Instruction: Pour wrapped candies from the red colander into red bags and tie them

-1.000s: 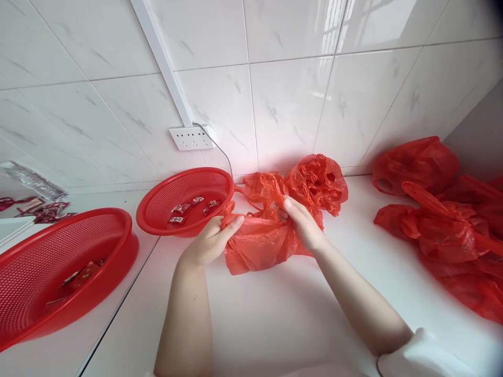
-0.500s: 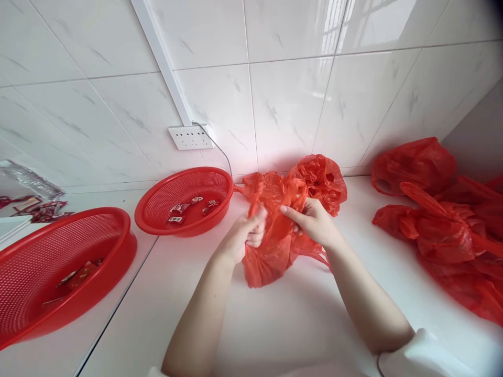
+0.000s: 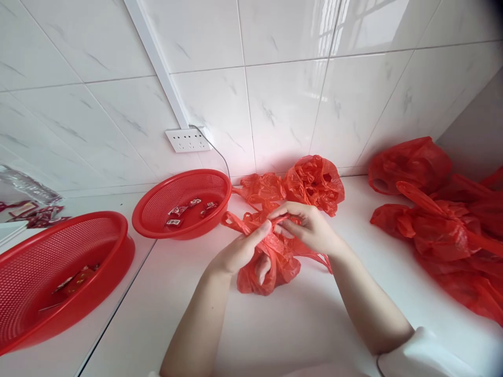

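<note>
Gripping one bag (image 3: 280,257), our left hand (image 3: 239,254) and right hand (image 3: 309,225) have its top bunched; one loop (image 3: 237,222) at its left looks loose.

Our head view, facing forward and down across a white worktop (image 3: 306,330) to a tiled wall (image 3: 286,104).
We look out from the wearer's head, above the worktop's near side, with the forearms (image 3: 196,324) entering from the bottom edge. The left hand (image 3: 240,252) and right hand (image 3: 314,226) are near us, just below mid-view; the wall stands farther off, filling the upper part. Our wide view reaches from red baskets (image 3: 74,241) at left to red bags (image 3: 448,230) at right.
</note>
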A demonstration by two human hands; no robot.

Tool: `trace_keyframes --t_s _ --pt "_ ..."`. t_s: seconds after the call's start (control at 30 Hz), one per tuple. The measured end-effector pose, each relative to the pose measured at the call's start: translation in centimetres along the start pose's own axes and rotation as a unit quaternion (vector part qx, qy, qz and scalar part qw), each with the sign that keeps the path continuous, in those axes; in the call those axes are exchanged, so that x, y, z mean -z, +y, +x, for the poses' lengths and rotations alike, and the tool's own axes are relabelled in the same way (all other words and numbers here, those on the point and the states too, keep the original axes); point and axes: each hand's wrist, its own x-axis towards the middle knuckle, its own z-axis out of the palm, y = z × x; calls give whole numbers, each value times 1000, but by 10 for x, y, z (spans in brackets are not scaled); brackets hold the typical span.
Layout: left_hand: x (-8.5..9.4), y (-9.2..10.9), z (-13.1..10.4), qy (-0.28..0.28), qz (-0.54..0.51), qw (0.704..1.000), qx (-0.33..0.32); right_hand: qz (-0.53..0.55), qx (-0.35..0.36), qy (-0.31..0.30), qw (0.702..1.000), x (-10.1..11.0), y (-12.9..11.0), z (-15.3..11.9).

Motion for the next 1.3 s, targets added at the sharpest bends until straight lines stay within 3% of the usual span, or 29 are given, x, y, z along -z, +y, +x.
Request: trace_keyframes --t_s 0.17,0.23,0.3,0.33,0.4,0.47,0.5,0.57,0.67,0.77,0.83,0.9,0.97,1.07,1.17,1.23,1.3 --pt "11 9 0 36 -119 992 -22 88 -16 197 976 11 11 5" --pt "15 11 0 50 -152 987 -29 111 -16 236 965 18 11 4" --pt "17 11 0 78 -175 980 -47 144 -5 205 968 24 8 0" --pt "17 11 0 99 -185 976 -64 156 -2 158 975 27 5 -2" --pt "17 11 1 126 -212 965 -92 142 -13 -5 990 30 -2 -7" --pt "17 10 4 109 -251 957 -97 77 -35 -174 981 30 -10 -10" --pt "17 9 5 91 -272 953 -94 38 -44 -231 971 30 -13 -10" --pt "17 8 8 71 -296 947 -100 -18 -47 -281 958 28 -16 -9" --pt "17 6 10 103 -268 947 -146 -22 -19 -262 965 21 -13 -6" --pt "15 6 7 89 -182 970 -135 -16 8 -99 995 9 -4 -1" --pt "12 7 4 67 -111 985 -110 -21 -8 -40 999 -1 1 1" --pt "9 7 2 76 -36 991 -103 -10 -36 -75 996 -8 5 2" --pt "8 7 0 128 32 985 -109 3 -55 -115 992 -13 6 2" --pt "7 5 0 277 124 942 -145 -20 -60 -125 990 -17 6 2" --pt "7 1 3 401 250 849 -237 -34 -78 -123 989 -21 9 2" --pt "7 -1 5 424 303 802 -293 -19 -98 -127 987 -24 13 2" --pt "7 -2 7 409 296 799 -328 12 -107 -130 986 -26 16 3"
